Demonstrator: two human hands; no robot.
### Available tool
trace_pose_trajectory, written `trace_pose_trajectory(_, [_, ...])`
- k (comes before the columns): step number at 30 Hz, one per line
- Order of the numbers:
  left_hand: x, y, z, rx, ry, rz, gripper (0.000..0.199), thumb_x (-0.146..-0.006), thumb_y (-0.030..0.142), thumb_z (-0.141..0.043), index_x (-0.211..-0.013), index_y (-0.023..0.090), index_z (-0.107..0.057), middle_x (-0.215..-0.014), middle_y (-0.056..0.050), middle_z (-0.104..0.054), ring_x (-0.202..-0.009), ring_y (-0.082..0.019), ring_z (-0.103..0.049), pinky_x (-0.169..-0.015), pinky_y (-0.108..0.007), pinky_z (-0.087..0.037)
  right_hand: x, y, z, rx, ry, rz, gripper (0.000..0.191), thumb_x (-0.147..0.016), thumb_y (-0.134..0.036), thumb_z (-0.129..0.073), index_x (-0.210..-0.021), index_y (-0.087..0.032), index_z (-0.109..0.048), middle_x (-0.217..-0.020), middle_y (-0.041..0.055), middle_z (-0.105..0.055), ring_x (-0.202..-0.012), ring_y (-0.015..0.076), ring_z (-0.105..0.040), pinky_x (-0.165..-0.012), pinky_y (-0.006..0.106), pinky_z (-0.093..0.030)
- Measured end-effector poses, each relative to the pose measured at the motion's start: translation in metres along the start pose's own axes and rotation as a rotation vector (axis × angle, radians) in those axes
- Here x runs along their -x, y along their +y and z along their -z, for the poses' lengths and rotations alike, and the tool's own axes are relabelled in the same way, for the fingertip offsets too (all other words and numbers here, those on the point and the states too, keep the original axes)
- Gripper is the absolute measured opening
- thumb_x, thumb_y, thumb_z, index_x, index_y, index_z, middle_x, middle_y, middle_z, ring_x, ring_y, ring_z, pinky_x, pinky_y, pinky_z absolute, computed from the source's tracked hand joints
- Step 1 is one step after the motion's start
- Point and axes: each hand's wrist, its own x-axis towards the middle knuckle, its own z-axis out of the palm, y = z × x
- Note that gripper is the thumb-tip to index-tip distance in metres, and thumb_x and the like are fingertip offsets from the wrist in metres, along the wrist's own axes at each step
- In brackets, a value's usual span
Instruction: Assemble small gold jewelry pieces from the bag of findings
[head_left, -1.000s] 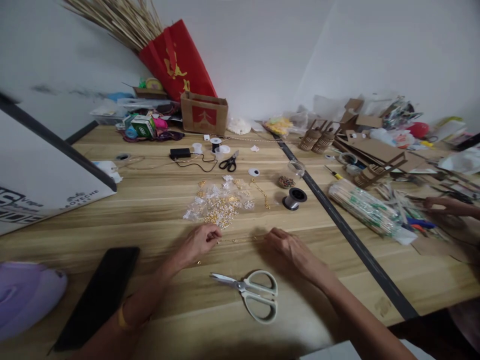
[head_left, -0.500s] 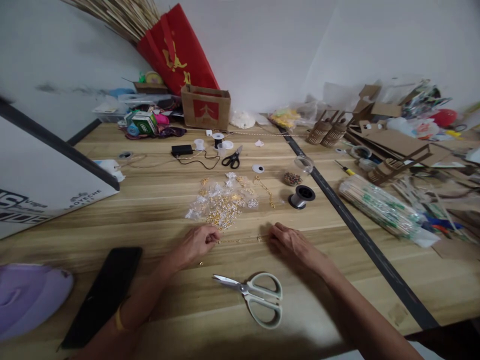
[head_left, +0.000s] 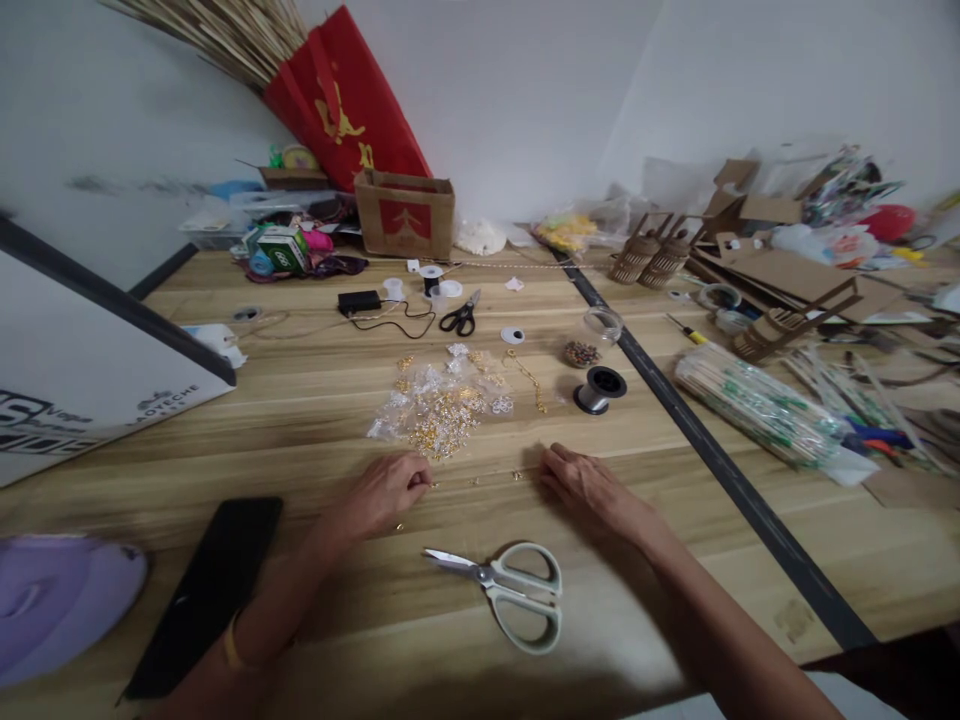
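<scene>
My left hand (head_left: 391, 488) is closed in a pinch on one end of a fine gold chain (head_left: 474, 482), which runs just above or on the wooden table. Small gold pieces sit along it, one of them a gold charm (head_left: 517, 475) close to my right hand (head_left: 585, 482). That hand is closed too, at the chain's other end, its fingertips turned down and partly hidden. Beyond both hands lies a heap of gold and silver jewelry findings (head_left: 444, 420) with clear plastic bags. Large scissors (head_left: 491, 590) with pale handles rest slightly open on the near side.
A wire spool (head_left: 600, 390) and a tub of beads (head_left: 583, 352) stand behind my right hand. Another gold chain (head_left: 529, 380) lies near them. Black scissors (head_left: 460, 315) are farther back. A dark phone-like slab (head_left: 206, 595) and a white box (head_left: 97, 365) occupy the left.
The chain between my hands looks fainter and thinner than before. Both hands stay almost in place; the whole view has shifted slightly.
</scene>
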Motion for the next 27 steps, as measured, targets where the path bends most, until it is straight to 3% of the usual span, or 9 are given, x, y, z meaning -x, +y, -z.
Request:
trace_pose_trajectory(7, [0.001, 0.000, 0.002, 0.022, -0.011, 0.013, 0.012, -0.072, 0.014, -0.054, -0.072, 0.018, -0.064, -0.072, -0.002, -0.063, -0.066, -0.015, -0.055, -0.062, -0.023, -0.037, 0.001, 0.003, 0.001, -0.131, 0.040, -0.010, 0.014, -0.092, -0.016, -0.039, -0.083, -0.017, -0.049, -0.081, 0.0053, -0.060, -0.066, 0.0141, -0.053, -0.061, 0.025, -0.034])
trace_pose_trajectory(16, [0.008, 0.003, 0.003, -0.048, -0.023, 0.045, 0.016, -0.074, 0.014, -0.049, -0.076, 0.016, -0.064, -0.076, -0.004, -0.064, -0.069, -0.016, -0.056, -0.065, -0.025, -0.040, 0.000, 0.019, -0.007, -0.321, 0.056, 0.114, 0.010, -0.087, -0.013, -0.044, -0.084, -0.017, -0.053, -0.082, 0.0035, -0.058, -0.068, 0.0131, -0.051, -0.064, 0.023, -0.036])
trace_pose_trajectory(27, [0.032, -0.001, -0.002, 0.046, 0.089, 0.091, 0.016, -0.075, 0.021, -0.049, -0.076, 0.016, -0.064, -0.071, -0.002, -0.061, -0.061, -0.013, -0.053, -0.060, -0.023, -0.041, 0.010, 0.001, 0.006, -0.199, 0.031, 0.141, 0.015, -0.089, -0.015, -0.041, -0.083, -0.018, -0.054, -0.083, 0.0044, -0.057, -0.067, 0.0132, -0.053, -0.062, 0.024, -0.034])
